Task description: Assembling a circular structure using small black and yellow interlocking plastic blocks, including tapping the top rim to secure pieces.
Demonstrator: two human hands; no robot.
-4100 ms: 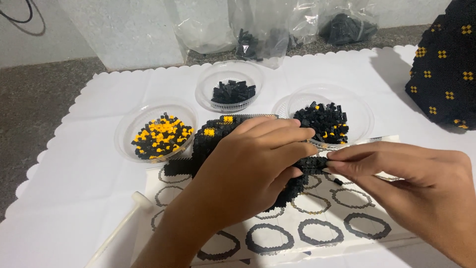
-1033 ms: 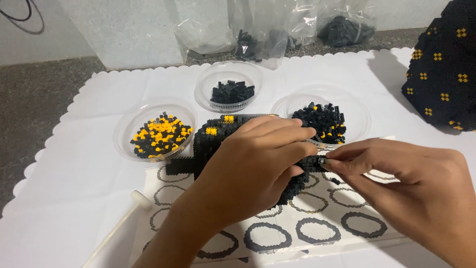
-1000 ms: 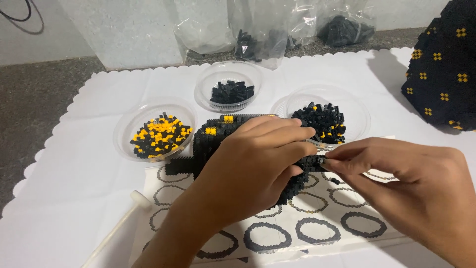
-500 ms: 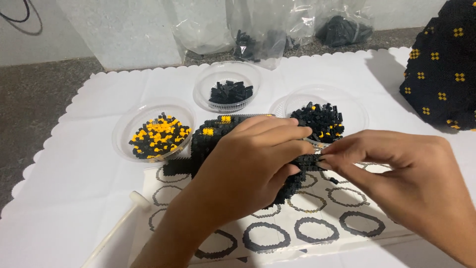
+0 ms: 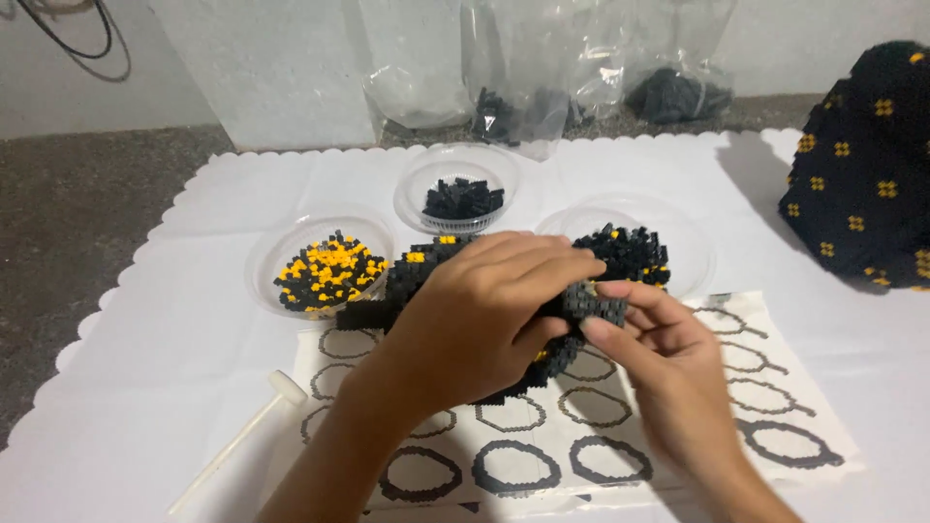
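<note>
Two hands: both are on one black block model [image 5: 455, 281] at the middle of the scene.
Model: black small-brick build with a few yellow bricks, sitting on a printed sheet of dark rings [image 5: 775, 426]; mostly hidden under the left hand.
Left hand [image 5: 484, 320]: lies over the top of the model, fingers curled narrow and clasping it, fingertips reaching its right end.
Right hand [image 5: 668, 358]: comes in from the near right; thumb and fingers pinch close on the model's right edge, touching the left fingertips. Whether a loose brick sits between them cannot be told.
Far left: clear bowl of black and yellow bricks [image 5: 325, 271].
Far middle: clear bowl of black bricks [image 5: 460, 199].
Far right: third clear bowl [image 5: 630, 252], just behind the fingers.
Near left: white mallet [image 5: 257, 421] on the white scalloped mat [image 5: 145, 339].
Right edge: large black build with yellow dots [image 5: 867, 184].
</note>
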